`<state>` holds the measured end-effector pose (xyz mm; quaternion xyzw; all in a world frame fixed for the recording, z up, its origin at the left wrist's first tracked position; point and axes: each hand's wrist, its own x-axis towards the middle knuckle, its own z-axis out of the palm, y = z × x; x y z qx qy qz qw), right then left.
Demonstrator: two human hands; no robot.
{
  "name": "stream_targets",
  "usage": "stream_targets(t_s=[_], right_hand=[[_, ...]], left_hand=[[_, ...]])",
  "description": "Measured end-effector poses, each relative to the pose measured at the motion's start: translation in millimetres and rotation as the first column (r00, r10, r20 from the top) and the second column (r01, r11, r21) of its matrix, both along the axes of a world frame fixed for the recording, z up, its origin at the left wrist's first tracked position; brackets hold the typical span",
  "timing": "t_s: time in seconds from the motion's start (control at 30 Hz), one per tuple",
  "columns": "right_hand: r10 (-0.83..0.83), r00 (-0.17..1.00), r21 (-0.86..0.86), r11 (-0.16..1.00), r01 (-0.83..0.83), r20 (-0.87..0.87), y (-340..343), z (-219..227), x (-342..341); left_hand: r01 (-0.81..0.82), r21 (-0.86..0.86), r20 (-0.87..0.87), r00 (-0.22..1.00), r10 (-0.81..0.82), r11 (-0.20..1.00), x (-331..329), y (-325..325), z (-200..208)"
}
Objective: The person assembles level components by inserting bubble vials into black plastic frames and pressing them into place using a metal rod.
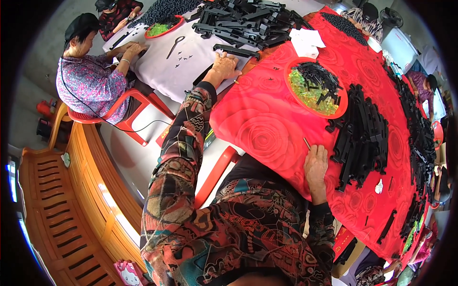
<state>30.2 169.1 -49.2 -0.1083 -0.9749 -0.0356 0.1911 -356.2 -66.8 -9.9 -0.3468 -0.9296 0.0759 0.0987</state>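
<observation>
And here we are at the seam of two tables; our left hand (222, 67) reaches to the right-hand edge of the white-covered table (160, 76), fingers against a long black bar (238, 52), though we cannot tell whether they close around it; beyond the bar, a heap of black parts (248, 24) crowds toward the far edge, hemming us in on that side; leftward there is more room, with small black pieces (183, 59) and a dark looped tool (175, 46) well spaced on the cloth, and a co-worker (93, 78) at the left edge; over on the red-covered table (260, 138), our right hand (316, 169) sits by the near edge, fingers together on a thin rod (307, 142), its tip pointing away from us; roomy red cloth stretches from there to the left corner; rightward it's tight, a pile of black bars (360, 138) just beside our knuckles, a red bowl (344, 102) beyond.
</observation>
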Motion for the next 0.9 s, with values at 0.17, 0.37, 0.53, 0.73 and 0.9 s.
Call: stream_targets(t_s=[0.17,0.37,0.53,0.73,0.9], right_hand=[[-0.002,0.999,0.034,0.999,0.003,-0.04,-1,-1,-2],[0.002,0.998,0.047,0.999,0.001,-0.059,-1,-1,-2],[0.014,0.999,0.031,0.999,-0.013,-0.035,-2,-2,-2],[-0.001,0.996,0.044,0.999,0.005,-0.09,1,-4,-3],[-0.004,0.995,0.039,0.999,0.008,-0.098,1,-4,-6]], left_hand=[[0.004,0.029,-0.064,0.998,-0.002,1.0,1,-2,-13],[0.012,0.034,-0.103,0.995,-0.008,0.999,3,0,-15],[-0.005,0.328,-0.101,0.994,0.04,0.945,17,-13,-6],[0.0,0.999,-0.006,0.993,0.12,0.046,60,-96,4],[-0.044,0.968,0.124,0.94,0.318,-0.248,110,-122,-52]])
